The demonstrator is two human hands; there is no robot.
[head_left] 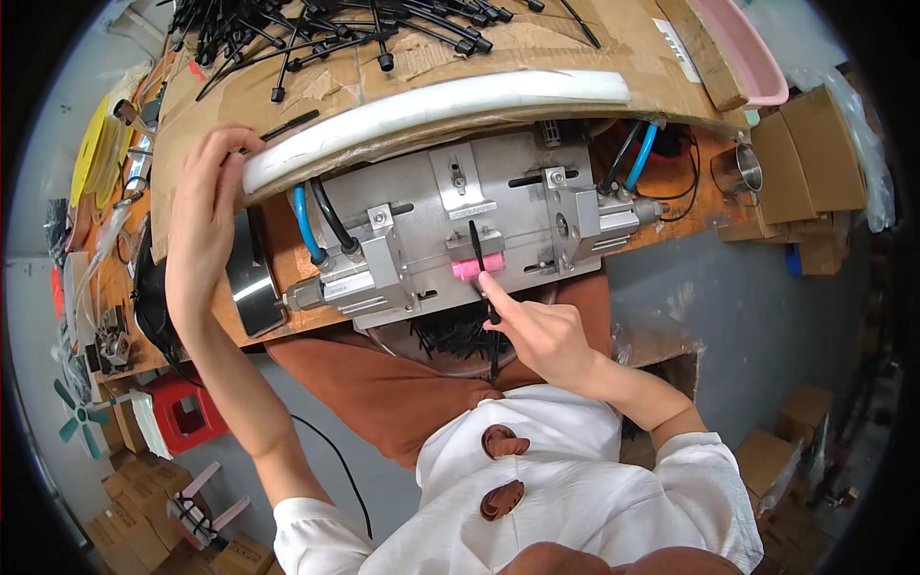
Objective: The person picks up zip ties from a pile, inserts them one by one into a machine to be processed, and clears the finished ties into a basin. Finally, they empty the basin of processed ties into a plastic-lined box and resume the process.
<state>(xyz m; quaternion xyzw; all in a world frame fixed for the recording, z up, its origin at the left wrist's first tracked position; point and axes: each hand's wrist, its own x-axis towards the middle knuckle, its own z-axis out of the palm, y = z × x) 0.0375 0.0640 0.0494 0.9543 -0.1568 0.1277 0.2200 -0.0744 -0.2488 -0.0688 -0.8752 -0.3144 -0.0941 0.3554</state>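
My right hand (546, 340) is closed around the lower end of a thin black rod (475, 240), its index fingertip against a small pink block (467, 268). The rod lies across that block at the middle of a metal fixture plate (422, 187). Pneumatic cylinders (350, 290) flank the block on both sides. At the left end of a white padded strip (431, 105), the bent fingers of my left hand (203, 196) meet the near end of another black rod (292, 124) on the cardboard and appear to pinch it.
Black capped rods (402, 29) lie piled on the cardboard sheet (565, 57). Blue hoses (642, 155) rise from the cylinders. A phone (252, 287) rests left of the fixture, a metal cup (738, 170) at the right. Black pieces (460, 335) show below the plate, above my lap.
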